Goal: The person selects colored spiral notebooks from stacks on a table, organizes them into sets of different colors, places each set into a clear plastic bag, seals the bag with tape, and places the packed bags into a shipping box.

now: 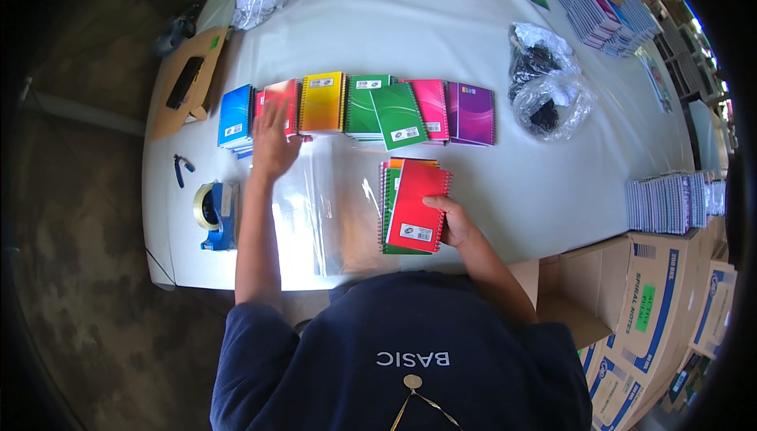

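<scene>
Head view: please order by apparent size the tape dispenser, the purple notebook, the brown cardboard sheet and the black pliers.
1. Brown cardboard sheet
2. Purple notebook
3. Tape dispenser, looking only a little smaller than the notebook; fisheye bending near the rim makes this pair unsure
4. Black pliers

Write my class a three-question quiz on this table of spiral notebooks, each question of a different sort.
1. True or false: the right hand grips a small stack topped by a red spiral-bound notebook.
2. The left hand reaches the row near which notebook? A) red notebook B) purple spiral notebook C) green notebook
3. Fill in: the clear tape roll sits in a ____ plastic dispenser.

Key: 1 true; 2 A; 3 blue.
</scene>
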Tool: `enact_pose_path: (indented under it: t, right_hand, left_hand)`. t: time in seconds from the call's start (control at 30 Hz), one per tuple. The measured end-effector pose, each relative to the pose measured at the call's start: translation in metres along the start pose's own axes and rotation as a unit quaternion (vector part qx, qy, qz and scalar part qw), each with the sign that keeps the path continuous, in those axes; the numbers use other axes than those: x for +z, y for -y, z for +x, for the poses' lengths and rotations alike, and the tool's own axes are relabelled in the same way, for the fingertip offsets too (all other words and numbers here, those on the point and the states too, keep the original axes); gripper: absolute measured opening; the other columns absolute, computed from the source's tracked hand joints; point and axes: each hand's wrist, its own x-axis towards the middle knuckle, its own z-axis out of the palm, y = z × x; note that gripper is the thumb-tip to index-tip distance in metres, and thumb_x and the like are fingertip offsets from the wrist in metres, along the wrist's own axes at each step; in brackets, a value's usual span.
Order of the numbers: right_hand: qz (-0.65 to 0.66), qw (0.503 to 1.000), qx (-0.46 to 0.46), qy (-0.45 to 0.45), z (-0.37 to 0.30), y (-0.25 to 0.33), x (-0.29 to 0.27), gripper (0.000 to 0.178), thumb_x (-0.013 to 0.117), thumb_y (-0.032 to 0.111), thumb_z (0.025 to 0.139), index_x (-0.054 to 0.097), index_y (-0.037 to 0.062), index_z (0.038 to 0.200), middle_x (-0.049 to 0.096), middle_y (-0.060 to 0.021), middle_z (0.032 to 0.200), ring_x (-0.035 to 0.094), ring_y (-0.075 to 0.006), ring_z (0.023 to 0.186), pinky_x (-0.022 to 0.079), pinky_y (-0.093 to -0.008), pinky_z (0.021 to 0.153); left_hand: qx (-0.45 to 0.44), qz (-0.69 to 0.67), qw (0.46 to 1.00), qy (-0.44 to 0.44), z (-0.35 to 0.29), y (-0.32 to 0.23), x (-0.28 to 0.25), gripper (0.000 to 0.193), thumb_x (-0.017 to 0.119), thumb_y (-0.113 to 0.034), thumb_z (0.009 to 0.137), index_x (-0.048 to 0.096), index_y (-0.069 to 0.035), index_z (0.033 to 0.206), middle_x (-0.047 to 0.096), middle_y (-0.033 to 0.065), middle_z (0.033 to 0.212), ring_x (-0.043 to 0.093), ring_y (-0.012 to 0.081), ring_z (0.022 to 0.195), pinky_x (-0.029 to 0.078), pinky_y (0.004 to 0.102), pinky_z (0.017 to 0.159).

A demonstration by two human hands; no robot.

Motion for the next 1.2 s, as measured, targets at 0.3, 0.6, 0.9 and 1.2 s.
enact_pose_path:
  t: [0.3,0.6,0.9,1.2]
  right_hand:
    - [-0.005,0.998,-0.055,-0.009,0.007,0.004,0.005,0.046,0.063,0.019,0.084,0.046,0.0040,0.123,0.058,-0.0113,0.113,0.060,-0.0235,0.102,0.050,-0.0414,0.087]
    - [0.008,0.999,-0.048,-0.010,0.012,-0.002,0.008,0.042,0.062,0.018,0.084,0.049,0.0046,0.122,0.059,-0.0109,0.112,0.060,-0.0234,0.102,0.049,-0.0405,0.087]
    - [-0.020,0.974,-0.206,-0.093,-0.005,-0.006,-0.027,0.043,0.061,0.025,0.086,0.048,0.0044,0.122,0.059,-0.0097,0.112,0.059,-0.0213,0.103,0.048,-0.0389,0.089]
    - [0.041,0.910,-0.411,0.034,0.020,-0.024,-0.022,0.060,0.062,0.040,0.087,0.040,0.0037,0.129,0.051,-0.0083,0.121,0.054,-0.0201,0.109,0.046,-0.0396,0.093]
  left_hand:
    - [-0.132,-0.064,0.987,-0.057,-0.009,0.030,-0.009,0.029,0.056,-0.023,0.089,0.061,-0.011,0.115,0.065,0.0159,0.104,0.063,0.0325,0.095,0.049,0.0384,0.079]
    - [0.130,-0.164,0.973,0.093,0.015,-0.097,0.049,0.062,0.070,-0.012,0.074,0.047,-0.007,0.131,0.045,0.0179,0.135,0.040,0.0338,0.128,0.035,0.0398,0.106]
    - [0.212,-0.055,0.976,0.015,0.024,-0.090,0.073,0.049,0.073,-0.015,0.070,0.060,-0.011,0.117,0.062,0.0104,0.115,0.061,0.0258,0.102,0.045,0.0385,0.090]
    - [-0.049,-0.340,0.889,0.303,-0.029,-0.216,0.015,0.065,0.041,-0.051,0.092,0.046,0.004,0.126,0.060,0.0247,0.097,0.063,0.0348,0.079,0.050,0.0408,0.071]
